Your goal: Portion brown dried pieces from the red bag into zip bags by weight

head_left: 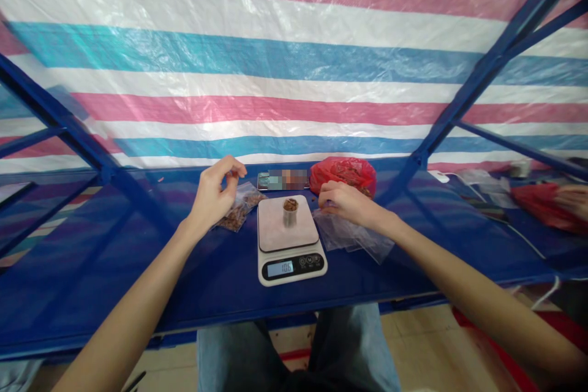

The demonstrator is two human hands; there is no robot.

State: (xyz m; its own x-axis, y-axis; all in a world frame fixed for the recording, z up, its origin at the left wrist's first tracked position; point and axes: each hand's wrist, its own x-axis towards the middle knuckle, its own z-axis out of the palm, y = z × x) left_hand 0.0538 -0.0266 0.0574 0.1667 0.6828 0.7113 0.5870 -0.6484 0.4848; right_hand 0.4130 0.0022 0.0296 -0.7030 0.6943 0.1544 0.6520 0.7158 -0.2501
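Note:
A white kitchen scale stands before me, its display apparently reading 10.6. On its plate sits a small clear cup heaped with brown dried pieces. My left hand hovers left of the scale, fingers curved, thumb apart from the index finger, nothing visible in it. Beneath it lie filled clear bags of similar brown pieces. To the right of the scale, my right hand has its fingers bent and pressed together over flat clear plastic bags; whatever is at its fingertips is hidden. Behind that hand rests a red plastic bag of brown pieces.
A phone with a lit screen lies behind the scale. Blue metal posts frame the blue table, with striped plastic sheeting at the back. On the far right, another person's blurred hand is by a red bag.

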